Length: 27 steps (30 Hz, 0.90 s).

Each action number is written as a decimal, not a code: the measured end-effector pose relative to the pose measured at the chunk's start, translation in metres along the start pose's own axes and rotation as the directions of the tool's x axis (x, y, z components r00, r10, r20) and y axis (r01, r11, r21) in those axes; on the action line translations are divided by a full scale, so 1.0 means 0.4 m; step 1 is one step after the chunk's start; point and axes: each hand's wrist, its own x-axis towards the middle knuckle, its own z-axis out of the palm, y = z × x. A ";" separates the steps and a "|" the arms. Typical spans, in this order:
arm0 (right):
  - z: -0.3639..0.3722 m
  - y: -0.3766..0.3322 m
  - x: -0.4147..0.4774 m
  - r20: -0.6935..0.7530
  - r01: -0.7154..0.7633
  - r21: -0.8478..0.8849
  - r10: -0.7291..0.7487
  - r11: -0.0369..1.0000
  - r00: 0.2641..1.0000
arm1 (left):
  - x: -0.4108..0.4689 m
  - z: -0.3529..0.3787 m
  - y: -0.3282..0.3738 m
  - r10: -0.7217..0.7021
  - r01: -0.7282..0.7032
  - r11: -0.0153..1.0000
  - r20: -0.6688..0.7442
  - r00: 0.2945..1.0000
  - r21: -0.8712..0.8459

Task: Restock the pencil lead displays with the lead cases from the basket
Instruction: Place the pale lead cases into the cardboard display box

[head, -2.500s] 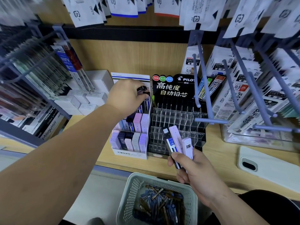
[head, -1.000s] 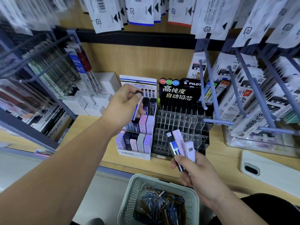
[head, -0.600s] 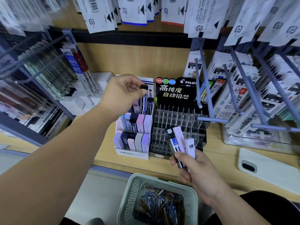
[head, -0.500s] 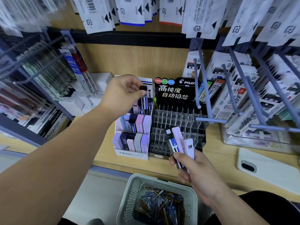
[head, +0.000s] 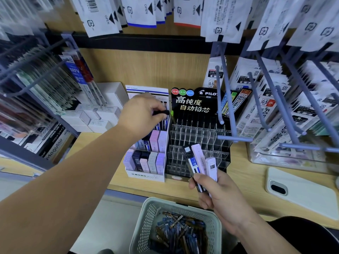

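Left hand pinches a dark lead case over the back row of the white display box — probably lining it up to drop in. Right hand grips three spare cases, fanned for picking — more sit in the basket.

Observed: left hand and right hand bare, both forearms uncovered to the frame edge. A black garment shows beneath the right forearm, lower right corner.
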 end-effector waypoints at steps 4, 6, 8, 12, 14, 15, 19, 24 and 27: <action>0.002 -0.001 0.002 0.016 -0.006 0.009 0.006 1.000 1.000 | 0.003 0.006 0.008 0.020 -0.019 0.999 -0.028 0.999 0.051; 0.003 -0.002 0.002 0.018 -0.009 0.009 0.009 1.000 1.000 | 0.002 0.008 0.011 -0.016 0.016 1.000 -0.022 1.000 0.019; 0.002 -0.001 0.002 0.022 -0.010 0.009 0.010 1.000 1.000 | 0.001 0.010 0.008 -0.047 0.047 0.999 -0.020 0.999 -0.015; 0.000 -0.001 0.001 0.032 -0.005 0.002 0.005 1.000 0.999 | -0.003 0.011 0.005 -0.071 0.070 0.997 -0.035 0.997 -0.012; 0.000 -0.001 0.002 0.034 -0.005 0.004 0.004 1.000 0.999 | -0.006 0.012 0.005 -0.062 0.062 0.998 -0.052 0.997 0.001; 0.001 -0.001 0.002 0.035 -0.005 0.005 0.005 1.000 0.999 | -0.007 0.011 0.005 -0.045 0.046 0.999 -0.062 0.997 0.014; 0.002 -0.001 0.002 0.035 -0.007 0.002 0.007 1.000 0.999 | 0.002 0.012 0.003 0.036 -0.028 0.996 -0.089 0.995 0.089; 0.002 -0.002 0.000 0.020 -0.003 0.013 0.003 1.000 1.000 | 0.008 0.007 0.013 -0.041 0.041 0.999 -0.010 0.999 0.027; 0.001 -0.003 0.001 0.023 -0.002 0.010 0.002 1.000 1.000 | 0.001 0.007 0.008 -0.077 0.077 0.997 -0.026 0.997 -0.008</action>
